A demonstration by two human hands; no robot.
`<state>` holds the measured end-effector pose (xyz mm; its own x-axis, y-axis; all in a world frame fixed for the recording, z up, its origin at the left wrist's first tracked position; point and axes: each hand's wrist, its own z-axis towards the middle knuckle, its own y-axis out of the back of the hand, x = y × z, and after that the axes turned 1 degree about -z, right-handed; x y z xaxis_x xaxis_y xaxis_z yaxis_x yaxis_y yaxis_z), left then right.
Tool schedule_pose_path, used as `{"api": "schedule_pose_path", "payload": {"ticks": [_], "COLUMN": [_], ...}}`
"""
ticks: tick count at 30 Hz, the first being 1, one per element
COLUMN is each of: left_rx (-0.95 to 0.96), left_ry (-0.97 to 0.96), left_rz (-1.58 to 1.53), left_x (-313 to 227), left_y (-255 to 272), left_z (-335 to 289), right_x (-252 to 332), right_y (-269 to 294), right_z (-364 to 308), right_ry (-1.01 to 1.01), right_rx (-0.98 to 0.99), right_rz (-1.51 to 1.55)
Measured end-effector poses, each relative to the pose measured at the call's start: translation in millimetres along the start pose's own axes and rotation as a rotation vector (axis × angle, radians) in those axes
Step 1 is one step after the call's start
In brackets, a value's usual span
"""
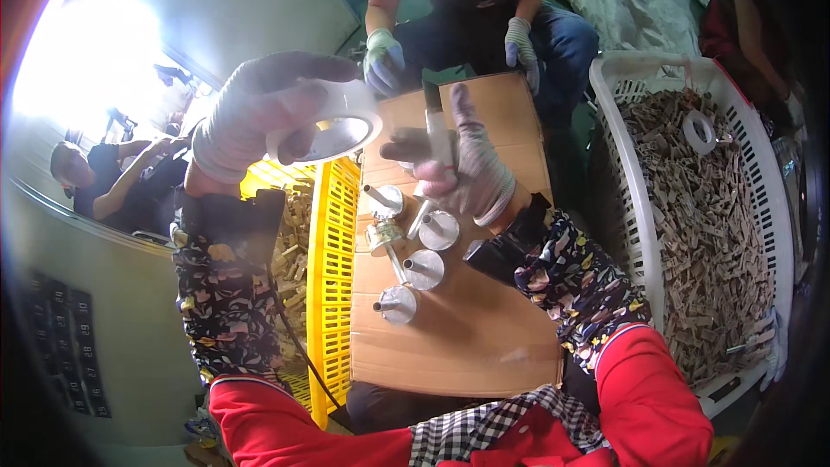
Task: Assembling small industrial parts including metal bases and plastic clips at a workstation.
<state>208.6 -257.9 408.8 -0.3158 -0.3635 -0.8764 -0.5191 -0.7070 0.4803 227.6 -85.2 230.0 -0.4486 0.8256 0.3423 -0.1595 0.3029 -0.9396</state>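
My left hand point(259, 112), in a pale glove with grey fingers, grips a wide roll of whitish tape point(367, 125) above the yellow crate. Raised over the cardboard, my right hand point(471, 160) wears a similar glove; one finger points up. It holds a narrow upright piece point(439, 137) with a dark top end and pale lower part, whose kind I cannot make out. Below my hands, several round silvery metal parts with short tubes, such as this disc point(424, 270), lie on the brown cardboard point(458, 342).
A yellow crate point(333, 294) with small pieces in it stands at the left. At the right, a white basket point(635, 233) holds many thin grey-brown pieces and a white ring point(699, 132). Across the cardboard sits a person with gloved hands point(383, 60). Other people are at both sides.
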Motion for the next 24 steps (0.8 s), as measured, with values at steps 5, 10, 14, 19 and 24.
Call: {"api": "schedule_pose_path", "payload": {"ticks": [5, 10, 14, 19, 24], "left_rx": [0.013, 0.154, 0.16, 0.217, -0.018], "left_ry": [0.014, 0.043, 0.141, 0.069, 0.144], "left_rz": [-0.042, -0.107, 0.051, 0.371, 0.421], "left_x": [3.3, 8.1, 21.5, 91.5, 84.2], "left_y": [-3.1, -12.5, -6.1, 18.8, 13.0], "left_z": [-0.4, 9.9, 39.4, 104.6, 129.4], "right_x": [1.0, 71.4, 135.2, 172.6, 173.2], "right_y": [-2.5, -18.3, 41.4, 145.2, 209.0], "right_z": [-8.5, -33.3, -30.9, -26.1, -24.3], "right_ry": [0.26, 0.65, 0.787, 0.79, 0.602], "right_rx": [-0.313, -0.473, -0.694, -0.854, -1.077], "right_rz": [-0.507, -0.757, -0.75, -0.724, -0.703]}}
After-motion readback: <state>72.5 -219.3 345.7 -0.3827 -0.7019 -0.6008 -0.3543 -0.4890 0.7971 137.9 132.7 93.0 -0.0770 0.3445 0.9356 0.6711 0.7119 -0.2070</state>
